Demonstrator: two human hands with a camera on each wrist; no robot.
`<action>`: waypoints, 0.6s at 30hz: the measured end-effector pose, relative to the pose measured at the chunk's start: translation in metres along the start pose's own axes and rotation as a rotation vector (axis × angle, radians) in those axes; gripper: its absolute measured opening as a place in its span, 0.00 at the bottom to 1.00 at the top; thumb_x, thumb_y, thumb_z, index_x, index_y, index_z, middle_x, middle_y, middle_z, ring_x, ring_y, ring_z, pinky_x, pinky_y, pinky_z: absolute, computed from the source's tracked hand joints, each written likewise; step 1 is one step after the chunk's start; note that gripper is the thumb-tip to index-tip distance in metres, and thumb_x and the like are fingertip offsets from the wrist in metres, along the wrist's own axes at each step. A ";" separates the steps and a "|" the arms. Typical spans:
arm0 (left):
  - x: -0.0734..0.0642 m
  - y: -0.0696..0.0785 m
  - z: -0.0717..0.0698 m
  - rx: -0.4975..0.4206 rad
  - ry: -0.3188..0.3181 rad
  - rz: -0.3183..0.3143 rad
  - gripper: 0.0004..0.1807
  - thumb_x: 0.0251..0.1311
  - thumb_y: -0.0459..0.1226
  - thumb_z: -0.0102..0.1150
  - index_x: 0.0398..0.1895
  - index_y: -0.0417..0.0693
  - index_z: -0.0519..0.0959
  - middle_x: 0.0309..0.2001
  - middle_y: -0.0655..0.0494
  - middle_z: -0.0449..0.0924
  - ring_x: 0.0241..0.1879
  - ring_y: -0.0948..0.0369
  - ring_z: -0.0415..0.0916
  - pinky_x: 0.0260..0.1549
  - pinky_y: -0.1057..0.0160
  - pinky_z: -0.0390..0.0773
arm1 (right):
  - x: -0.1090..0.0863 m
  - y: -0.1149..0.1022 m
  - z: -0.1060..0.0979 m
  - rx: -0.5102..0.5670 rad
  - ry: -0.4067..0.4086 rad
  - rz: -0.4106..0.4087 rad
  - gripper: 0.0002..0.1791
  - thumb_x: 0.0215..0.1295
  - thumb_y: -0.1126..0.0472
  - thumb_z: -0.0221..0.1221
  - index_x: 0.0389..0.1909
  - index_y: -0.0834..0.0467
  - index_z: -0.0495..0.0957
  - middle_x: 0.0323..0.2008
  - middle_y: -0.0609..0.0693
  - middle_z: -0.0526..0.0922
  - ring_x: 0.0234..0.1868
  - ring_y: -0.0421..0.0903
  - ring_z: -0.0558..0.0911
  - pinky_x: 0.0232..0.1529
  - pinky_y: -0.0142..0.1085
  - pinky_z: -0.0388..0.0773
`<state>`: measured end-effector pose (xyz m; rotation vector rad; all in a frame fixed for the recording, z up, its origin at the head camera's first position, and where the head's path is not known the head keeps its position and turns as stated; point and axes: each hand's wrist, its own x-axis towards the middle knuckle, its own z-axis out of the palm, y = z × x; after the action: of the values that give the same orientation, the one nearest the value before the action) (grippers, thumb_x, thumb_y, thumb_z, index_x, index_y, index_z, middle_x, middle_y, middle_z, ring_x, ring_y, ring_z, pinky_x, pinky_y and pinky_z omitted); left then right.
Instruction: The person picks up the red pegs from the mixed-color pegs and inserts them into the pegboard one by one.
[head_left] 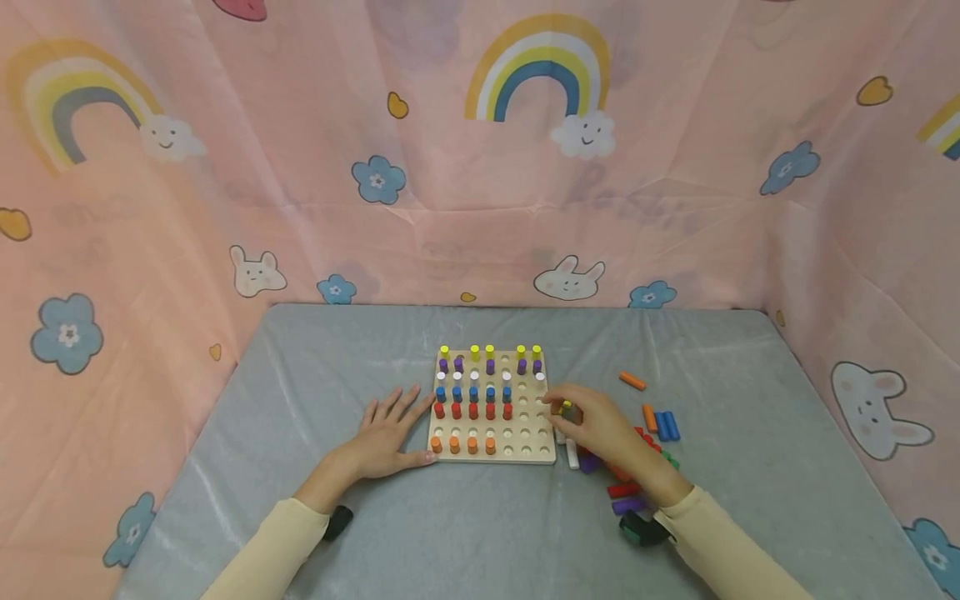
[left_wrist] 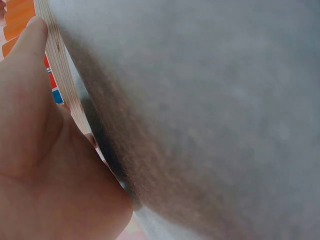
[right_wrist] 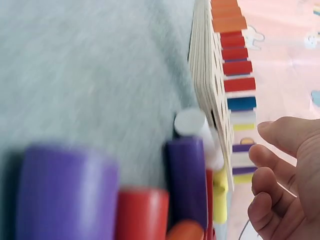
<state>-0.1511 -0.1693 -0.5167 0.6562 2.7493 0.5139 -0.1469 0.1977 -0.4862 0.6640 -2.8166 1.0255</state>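
A light wooden pegboard (head_left: 517,457) lies on the table with rows of pegs upright in its holes: yellow (head_left: 475,352) at the back, then purple, white, blue (head_left: 474,393), red (head_left: 473,411) and orange (head_left: 472,445) in front. My left hand (head_left: 386,440) rests with fingers spread along the board's left side, thumb at the front corner. At the right edge hovers my right hand (head_left: 596,425). Its thumb and fingers stand apart with nothing between them in the right wrist view. Below them lie a yellow peg (right_wrist: 220,197), a white peg (right_wrist: 192,122) and a purple peg (right_wrist: 187,175).
Loose pegs lie right of the board, partly hidden under my right forearm: red (head_left: 622,491), purple (head_left: 628,505), blue (head_left: 666,426) and orange (head_left: 632,381). Grey cloth covers the table (head_left: 360,350). A pink patterned curtain (head_left: 450,233) hangs behind and at both sides.
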 end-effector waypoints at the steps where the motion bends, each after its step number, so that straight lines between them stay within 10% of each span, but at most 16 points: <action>1: 0.000 0.000 0.000 0.001 -0.002 -0.001 0.53 0.59 0.67 0.55 0.81 0.64 0.41 0.82 0.53 0.36 0.81 0.44 0.32 0.72 0.31 0.35 | -0.002 0.002 -0.002 0.001 0.000 0.006 0.14 0.61 0.61 0.68 0.48 0.53 0.83 0.37 0.44 0.83 0.21 0.34 0.67 0.22 0.27 0.67; 18: 0.001 0.001 0.000 -0.007 -0.006 -0.013 0.53 0.59 0.67 0.56 0.81 0.64 0.42 0.82 0.52 0.37 0.81 0.44 0.32 0.72 0.32 0.34 | -0.021 0.038 -0.032 -0.059 0.051 0.002 0.11 0.59 0.62 0.69 0.43 0.55 0.84 0.38 0.46 0.86 0.19 0.32 0.65 0.21 0.27 0.67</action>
<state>-0.1511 -0.1679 -0.5160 0.6370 2.7432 0.5174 -0.1459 0.2516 -0.4884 0.6204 -2.7918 0.9422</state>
